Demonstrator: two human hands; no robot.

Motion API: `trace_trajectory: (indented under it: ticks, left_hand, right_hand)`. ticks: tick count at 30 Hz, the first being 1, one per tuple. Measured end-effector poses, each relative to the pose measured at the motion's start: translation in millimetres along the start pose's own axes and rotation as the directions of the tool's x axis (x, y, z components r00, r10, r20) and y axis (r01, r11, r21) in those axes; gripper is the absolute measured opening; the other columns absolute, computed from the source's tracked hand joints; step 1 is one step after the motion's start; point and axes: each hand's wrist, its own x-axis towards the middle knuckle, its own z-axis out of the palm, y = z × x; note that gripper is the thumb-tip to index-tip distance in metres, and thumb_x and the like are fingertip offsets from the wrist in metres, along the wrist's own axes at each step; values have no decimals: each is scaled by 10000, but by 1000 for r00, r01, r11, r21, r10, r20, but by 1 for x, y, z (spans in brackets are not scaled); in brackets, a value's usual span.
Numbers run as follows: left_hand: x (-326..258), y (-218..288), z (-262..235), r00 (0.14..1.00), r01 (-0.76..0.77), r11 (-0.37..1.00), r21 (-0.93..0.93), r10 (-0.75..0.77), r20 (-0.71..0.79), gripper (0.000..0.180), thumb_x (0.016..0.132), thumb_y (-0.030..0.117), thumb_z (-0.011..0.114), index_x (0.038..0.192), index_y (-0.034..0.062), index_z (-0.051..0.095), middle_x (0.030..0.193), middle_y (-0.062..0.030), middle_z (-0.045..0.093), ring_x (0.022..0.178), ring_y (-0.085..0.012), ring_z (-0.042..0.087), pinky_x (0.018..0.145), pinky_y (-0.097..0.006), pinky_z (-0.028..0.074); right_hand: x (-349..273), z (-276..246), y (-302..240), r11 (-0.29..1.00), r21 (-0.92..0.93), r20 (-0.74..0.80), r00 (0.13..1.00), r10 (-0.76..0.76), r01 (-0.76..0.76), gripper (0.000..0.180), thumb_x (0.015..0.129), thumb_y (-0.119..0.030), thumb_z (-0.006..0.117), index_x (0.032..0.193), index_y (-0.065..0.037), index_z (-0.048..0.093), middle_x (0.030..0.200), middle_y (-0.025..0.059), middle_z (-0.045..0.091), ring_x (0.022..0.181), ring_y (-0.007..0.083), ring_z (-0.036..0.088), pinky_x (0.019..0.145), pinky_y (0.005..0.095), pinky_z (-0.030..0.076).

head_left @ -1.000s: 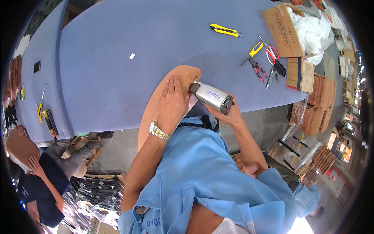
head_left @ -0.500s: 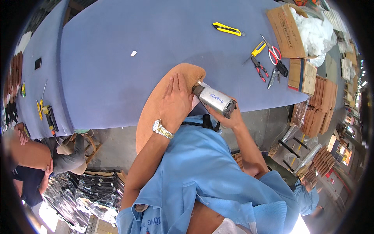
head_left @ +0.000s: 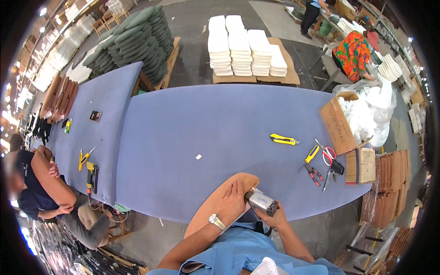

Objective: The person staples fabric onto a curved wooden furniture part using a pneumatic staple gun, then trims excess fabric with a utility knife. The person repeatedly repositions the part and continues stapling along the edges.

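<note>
A brown curved upholstered piece (head_left: 211,196) lies at the front edge of the blue-covered table, partly overhanging it towards me. My left hand (head_left: 232,204) rests flat on its upper face, fingers stretched out and wrist wearing a metal watch. In my right hand (head_left: 276,219) is a silver staple gun (head_left: 261,201), gripped with the fingers wrapped round its handle. Its dark nose points at the right edge of the brown piece, near the rounded tip. Whether the nose touches the edge cannot be made out.
On the table's right are a yellow cutter (head_left: 284,140), a yellow screwdriver (head_left: 311,154), scissors (head_left: 328,156), red-handled pliers (head_left: 314,175) and a cardboard box (head_left: 337,123) of white stuffing. A co-worker (head_left: 34,183) holds another brown piece at the left. White cushions (head_left: 229,48) stand stacked beyond the table.
The view has tilted upward, so the table, hands and brown piece appear lower and the far floor shows. Both hands keep the same places on the brown piece and the staple gun.
</note>
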Motion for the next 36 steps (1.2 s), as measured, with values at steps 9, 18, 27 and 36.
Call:
trace_trajectory:
  ticks: [9, 18, 27, 36]
  left_hand:
    - [-12, -24, -36, 967, -209, 891, -403, 250, 51, 700, 987, 289, 673, 1523, -82, 419, 1520, -288, 510, 1432, -409, 488, 1193, -435, 398]
    - [16, -103, 0, 957, 197, 840, -505, -53, 285, 643, 1111, 507, 420, 1549, 41, 478, 1499, -211, 574, 1391, -315, 548, 1178, -403, 404]
    - [26, -77, 15, 913, 277, 823, -497, -65, 402, 743, 1083, 639, 292, 1675, 192, 248, 1741, -167, 177, 1612, -371, 103, 1301, -464, 124]
    - [19, -66, 22, 947, -196, 787, -584, 306, 94, 785, 1048, 557, 436, 1626, 42, 301, 1700, -212, 251, 1587, -373, 195, 1293, -481, 157]
  right_hand:
    - [5, 7, 11, 996, -40, -95, 992, -88, 85, 404, 796, -217, 832, 1127, -8, 733, 1027, 151, 785, 979, 274, 760, 870, 382, 580]
    - [1, 3, 19, 998, -3, -101, 993, 60, -61, 419, 800, -247, 863, 1062, 38, 705, 1000, 140, 762, 950, 236, 731, 857, 372, 576]
    - [4, -1, 7, 995, 15, -76, 993, -94, 95, 370, 811, -182, 828, 1107, 21, 738, 1032, 146, 783, 957, 238, 751, 862, 364, 577]
    - [16, 8, 31, 974, -94, -120, 969, -218, 208, 385, 815, -175, 828, 1143, -2, 728, 1077, 144, 776, 1003, 259, 748, 903, 372, 571]
